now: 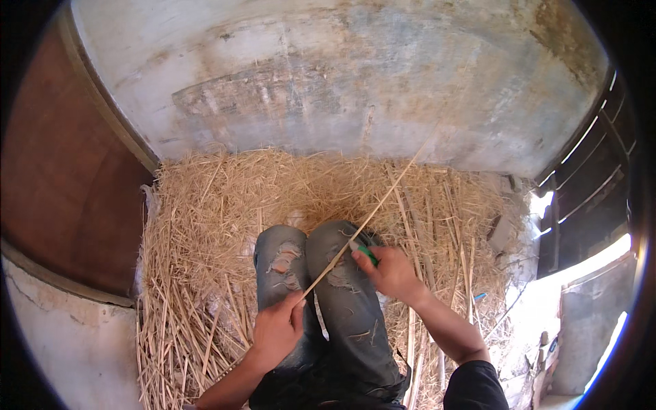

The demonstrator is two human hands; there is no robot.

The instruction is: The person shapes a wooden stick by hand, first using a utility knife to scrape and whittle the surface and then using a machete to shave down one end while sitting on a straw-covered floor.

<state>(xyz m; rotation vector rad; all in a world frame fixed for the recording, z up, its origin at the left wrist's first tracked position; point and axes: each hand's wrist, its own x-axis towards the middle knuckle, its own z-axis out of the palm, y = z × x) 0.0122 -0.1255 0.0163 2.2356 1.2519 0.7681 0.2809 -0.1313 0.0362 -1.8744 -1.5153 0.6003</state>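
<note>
Before a stained wall, above strewn straw: pinching the near end of a strip in the closely curled left hand, with its length slanting up and away over the trousers. Gripping what looks like a green knife in the curled right hand, with the blade at the strip, contact hard to tell. Apparently at shaving or trimming; probably calling next for a firm left hold and a light, even stroke.

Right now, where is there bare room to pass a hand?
An open gap lies between the left hand and right hand, over the jeans, nearside of the pale strip. Crowded: straw beyond the jeans, with long stalks down either side.
</note>
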